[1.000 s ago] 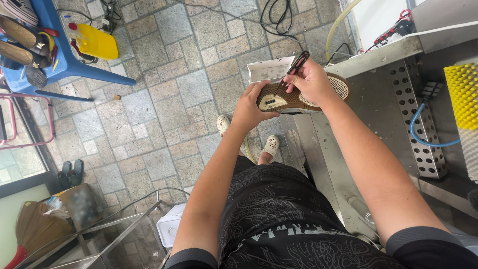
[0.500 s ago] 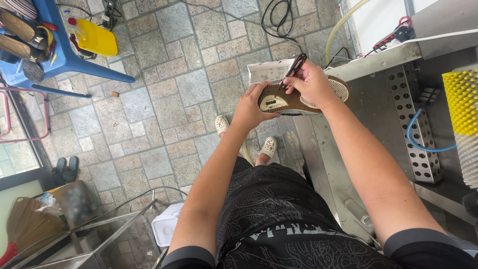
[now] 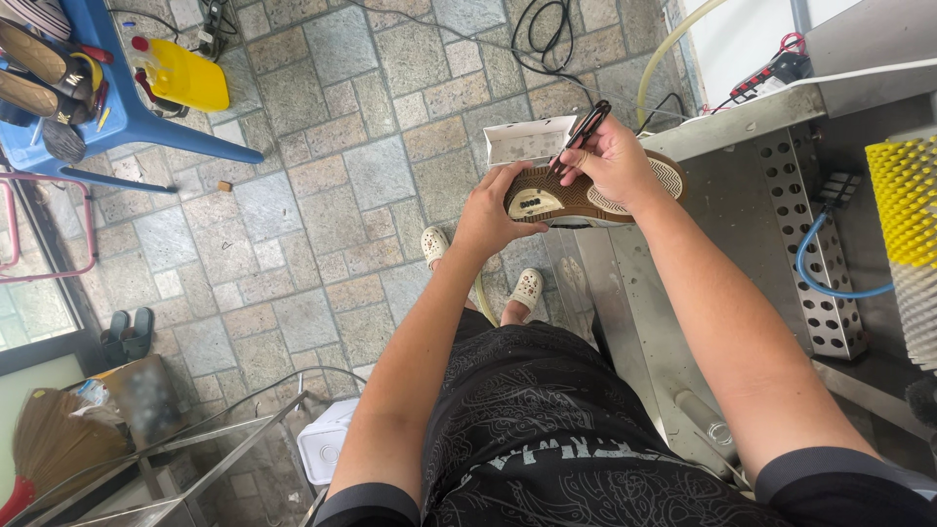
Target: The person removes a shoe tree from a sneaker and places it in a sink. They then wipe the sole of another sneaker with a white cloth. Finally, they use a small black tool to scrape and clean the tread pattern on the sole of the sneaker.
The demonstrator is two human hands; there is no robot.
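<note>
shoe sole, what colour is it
Brown, with a cream patch and pale toe, on the shoe sole; head view.

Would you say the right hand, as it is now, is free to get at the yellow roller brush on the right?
Probably not: the right hand is gripping a dark pointed tool against the shoe sole, which the left hand holds. The yellow roller brush stands apart, though nothing blocks the way.

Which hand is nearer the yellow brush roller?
Right. The right hand holds a dark tool over the shoe sole, closer to the yellow brush roller; the left hand grips the shoe's far end.
</note>
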